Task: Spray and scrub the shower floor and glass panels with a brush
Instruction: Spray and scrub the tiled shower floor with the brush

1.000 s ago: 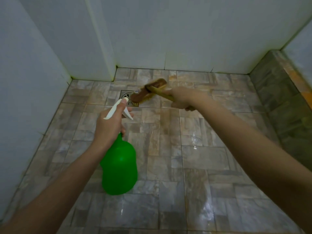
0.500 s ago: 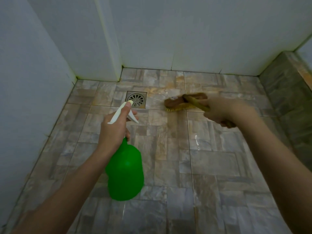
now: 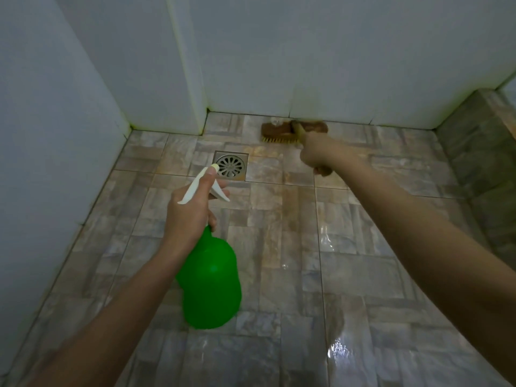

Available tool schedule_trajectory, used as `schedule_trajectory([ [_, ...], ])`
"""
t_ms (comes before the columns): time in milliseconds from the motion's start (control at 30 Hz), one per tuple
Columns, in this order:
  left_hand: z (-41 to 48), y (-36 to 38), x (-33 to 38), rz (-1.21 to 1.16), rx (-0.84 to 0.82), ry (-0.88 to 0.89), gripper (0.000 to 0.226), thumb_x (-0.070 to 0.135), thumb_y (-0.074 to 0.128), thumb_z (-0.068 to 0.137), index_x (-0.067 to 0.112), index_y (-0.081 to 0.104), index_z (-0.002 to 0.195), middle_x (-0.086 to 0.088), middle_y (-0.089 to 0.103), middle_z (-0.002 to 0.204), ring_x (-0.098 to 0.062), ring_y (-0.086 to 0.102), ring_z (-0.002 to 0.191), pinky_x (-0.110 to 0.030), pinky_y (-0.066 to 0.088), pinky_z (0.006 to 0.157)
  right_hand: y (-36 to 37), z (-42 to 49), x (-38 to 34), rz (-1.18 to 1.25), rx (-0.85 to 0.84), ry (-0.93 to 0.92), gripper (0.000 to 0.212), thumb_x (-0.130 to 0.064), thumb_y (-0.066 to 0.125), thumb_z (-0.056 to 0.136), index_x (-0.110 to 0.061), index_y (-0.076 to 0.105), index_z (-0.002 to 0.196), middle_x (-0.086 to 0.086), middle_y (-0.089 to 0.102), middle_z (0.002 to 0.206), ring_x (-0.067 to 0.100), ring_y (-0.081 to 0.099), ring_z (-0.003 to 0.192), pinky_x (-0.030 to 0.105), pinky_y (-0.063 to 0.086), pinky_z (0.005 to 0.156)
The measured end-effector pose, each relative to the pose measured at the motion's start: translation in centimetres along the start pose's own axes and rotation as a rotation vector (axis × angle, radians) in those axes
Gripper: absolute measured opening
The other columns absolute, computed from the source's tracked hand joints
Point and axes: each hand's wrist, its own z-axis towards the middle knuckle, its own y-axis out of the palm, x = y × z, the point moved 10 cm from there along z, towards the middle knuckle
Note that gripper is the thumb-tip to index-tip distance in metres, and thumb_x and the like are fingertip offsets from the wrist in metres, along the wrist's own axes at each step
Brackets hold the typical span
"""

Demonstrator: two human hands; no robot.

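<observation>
White tiled walls [image 3: 335, 65] boxed in a wet grey-brown stone-look tile floor [image 3: 293, 247], w/ shiny patches on the camera side of the square metal floor drain [image 3: 231, 165]. Green plastic spray bottle w/ white trigger head [image 3: 209, 283] hung off the floor, just on the camera side of the drain. L hand [image 3: 190, 213] was clenched round its neck. Brown wooden scrub brush w/ yellow bristles [image 3: 282, 131] sat beyond & right of the drain, bristles down on the tiles by the back wall. R hand [image 3: 318, 155] was wrapped round its handle.

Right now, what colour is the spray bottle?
Bright green bottle with a white trigger top, held by the left hand; the head view shows it best.
</observation>
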Motion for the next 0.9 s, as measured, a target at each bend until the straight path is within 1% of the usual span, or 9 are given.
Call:
schedule_trajectory([
  [100,-0.2,-0.9,0.2,0.015,0.008,-0.002,0.039,0.055,0.050,0.098,0.046,0.075,0.070,0.006,0.078,0.092,-0.022,0.054,0.050,-0.027,0.044,0.050,-0.9,1.0,-0.8,0.069,0.072,0.031,0.082,0.000,0.036,0.093,-0.036,-0.007,0.152,0.022,0.056,0.109,0.023,0.060,0.057,0.025,0.043,0.035],
  [167,-0.3,-1.4,0.3,0.044,0.011,0.004,0.039,0.056,0.050,0.098,0.034,0.074,0.077,0.007,0.078,0.091,-0.017,0.051,0.043,-0.026,0.044,0.049,1.0,-0.3,-1.4,0.016,0.046,0.034,0.082,0.002,0.040,0.093,-0.030,-0.005,0.154,0.019,0.061,0.094,0.021,0.058,0.052,0.021,0.040,0.031],
  [300,-0.3,-3.1,0.9,0.010,0.042,0.020,0.040,0.053,0.051,0.098,0.050,0.072,0.065,0.012,0.078,0.089,-0.019,0.053,0.049,-0.028,0.044,0.052,4.7,-1.8,-3.6,0.035,-0.075,-0.039,0.084,0.002,0.037,0.094,-0.035,-0.013,0.151,0.018,0.060,0.088,0.021,0.056,0.049,0.022,0.040,0.032],
  [367,-0.2,-3.7,1.3,0.004,0.048,0.030,0.042,0.054,0.049,0.099,0.057,0.070,0.062,0.010,0.078,0.090,-0.022,0.056,0.054,-0.029,0.044,0.053,2.8,1.2,-4.8,0.025,0.019,-0.062,0.077,0.000,0.036,0.095,-0.029,-0.002,0.154,0.019,0.055,0.089,0.024,0.059,0.052,0.024,0.041,0.033],
  [467,-0.1,-4.6,1.4,0.005,0.071,0.029,0.043,0.055,0.049,0.098,0.058,0.068,0.060,0.010,0.078,0.090,-0.018,0.049,0.044,-0.029,0.044,0.052,2.6,1.9,-6.5,0.015,0.023,-0.018,0.065,-0.001,0.039,0.095,-0.015,0.013,0.153,0.016,0.055,0.077,0.024,0.062,0.053,0.029,0.046,0.037],
  [567,0.3,-5.4,1.6,0.001,0.083,0.033,0.042,0.054,0.049,0.099,0.059,0.069,0.062,0.012,0.078,0.091,-0.020,0.049,0.047,-0.029,0.044,0.054,6.2,-0.3,-8.4,0.012,-0.069,-0.084,0.083,0.006,0.042,0.091,-0.023,-0.006,0.153,0.018,0.060,0.075,0.023,0.061,0.050,0.029,0.048,0.038],
  [700,0.7,-6.2,1.6,-0.005,0.097,0.043,0.044,0.051,0.048,0.101,0.059,0.069,0.062,0.014,0.077,0.088,-0.020,0.050,0.046,-0.033,0.045,0.057,4.8,2.7,-10.9,-0.056,0.014,-0.149,0.073,0.005,0.041,0.092,-0.017,0.010,0.154,0.016,0.056,0.078,0.023,0.063,0.056,0.030,0.051,0.040],
  [833,0.7,-6.4,1.6,-0.006,0.094,0.047,0.044,0.052,0.048,0.100,0.059,0.068,0.061,0.016,0.077,0.087,-0.020,0.050,0.046,-0.030,0.045,0.053,6.0,1.1,-12.0,-0.096,0.004,-0.161,0.098,0.011,0.047,0.086,-0.027,-0.015,0.152,0.016,0.060,0.084,0.028,0.067,0.066,0.043,0.060,0.056],
  [900,0.7,-6.4,1.6,-0.027,0.088,0.054,0.043,0.051,0.050,0.100,0.058,0.069,0.062,0.014,0.077,0.088,-0.025,0.052,0.053,-0.030,0.044,0.053,7.9,-1.8,-11.5,-0.064,-0.052,-0.170,0.097,0.010,0.044,0.087,-0.030,-0.018,0.151,0.015,0.056,0.076,0.027,0.067,0.061,0.041,0.059,0.051],
])
